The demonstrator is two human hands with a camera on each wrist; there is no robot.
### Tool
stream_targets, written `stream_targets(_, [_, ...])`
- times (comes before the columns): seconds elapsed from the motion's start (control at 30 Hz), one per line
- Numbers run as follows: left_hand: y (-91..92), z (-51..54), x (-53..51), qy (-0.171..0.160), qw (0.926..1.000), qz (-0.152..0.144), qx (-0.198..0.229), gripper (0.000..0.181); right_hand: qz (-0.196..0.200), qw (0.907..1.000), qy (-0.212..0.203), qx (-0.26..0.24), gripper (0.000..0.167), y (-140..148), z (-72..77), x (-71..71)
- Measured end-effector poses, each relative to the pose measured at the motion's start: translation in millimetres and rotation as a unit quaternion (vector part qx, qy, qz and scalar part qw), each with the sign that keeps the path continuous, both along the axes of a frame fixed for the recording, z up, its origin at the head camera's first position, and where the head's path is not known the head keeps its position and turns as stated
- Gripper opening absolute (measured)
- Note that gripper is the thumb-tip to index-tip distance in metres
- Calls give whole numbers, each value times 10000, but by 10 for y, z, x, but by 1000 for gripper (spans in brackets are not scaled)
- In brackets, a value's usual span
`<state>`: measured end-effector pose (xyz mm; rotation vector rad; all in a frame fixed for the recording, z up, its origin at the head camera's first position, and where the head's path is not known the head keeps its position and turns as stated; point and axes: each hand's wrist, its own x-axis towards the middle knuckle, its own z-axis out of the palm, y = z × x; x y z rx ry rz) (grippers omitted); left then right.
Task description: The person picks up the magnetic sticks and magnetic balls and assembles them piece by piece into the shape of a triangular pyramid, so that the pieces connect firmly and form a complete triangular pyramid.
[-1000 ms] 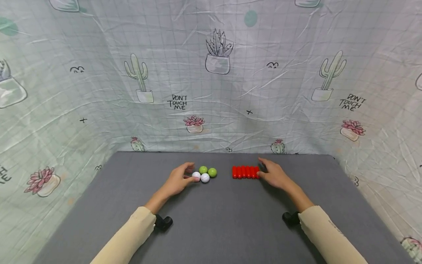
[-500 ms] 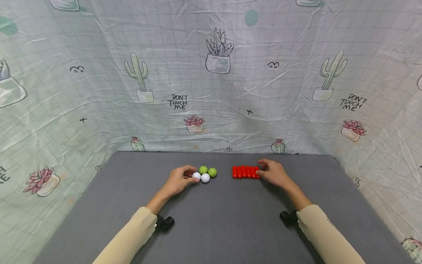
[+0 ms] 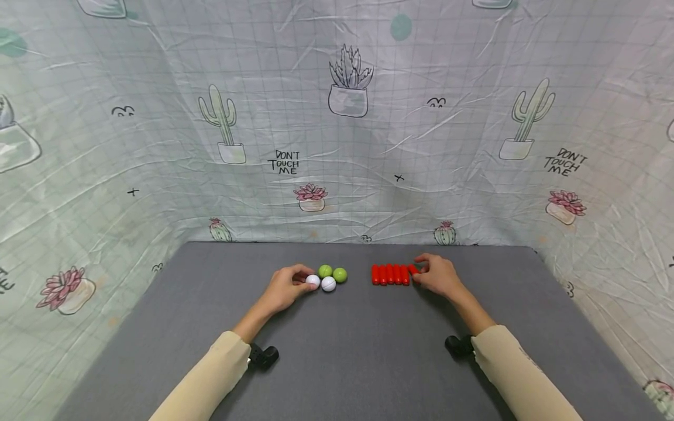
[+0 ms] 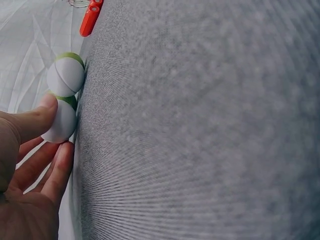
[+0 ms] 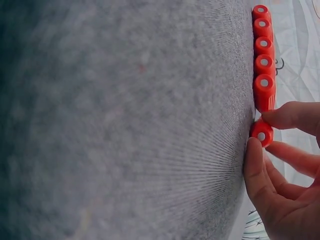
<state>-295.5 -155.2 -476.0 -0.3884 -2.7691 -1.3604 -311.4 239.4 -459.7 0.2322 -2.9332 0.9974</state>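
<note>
My left hand [image 3: 283, 287] pinches a white ball [image 3: 312, 281] between thumb and fingers, at the left of a cluster on the grey tabletop. Beside it sit a second white ball [image 3: 329, 284] and two green balls [image 3: 325, 271], mostly hidden behind the white ones in the left wrist view. With thumb and fingertips, my right hand [image 3: 439, 277] holds a short red rod [image 5: 262, 134] that has a silvery dot in its end. That rod stands tilted and slightly apart from a row of several red rods [image 3: 390, 275] lying side by side.
The grey tabletop [image 3: 337, 351] reaches back to a hanging cloth [image 3: 368, 146] printed with cacti, which also encloses both sides. A black wrist mount [image 3: 263, 356] sits on the left forearm, another mount [image 3: 459, 346] on the right.
My right fingers have closed on the end rod and drawn it off the row to the right, tilting it. My left fingers have closed round the white ball, which has shifted slightly left.
</note>
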Motion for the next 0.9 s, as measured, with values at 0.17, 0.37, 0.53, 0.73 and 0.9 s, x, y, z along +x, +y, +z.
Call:
stream_targets(0.17, [-12,2,10,-15,10000,81,32,30,-37,9997,-181,-187,42,6,18,21])
stream_targets(0.37, [-27,4,27,-36,9999,148,43,33,-185,9982,-444,-349,42,-3,51,54])
stream_targets(0.53, [-47,9,60,10,9998,208,37,31,-266,9975,-515,-399,43,4,79,85])
stream_targets(0.73, [-82,32,122,-115,9991,307,255,32,-288,9968,-577,-464,43,20,97,150])
stream_targets(0.9, [-88,54,183,-251,9978,438,426,32,-271,9967,-604,-478,43,11,96,192])
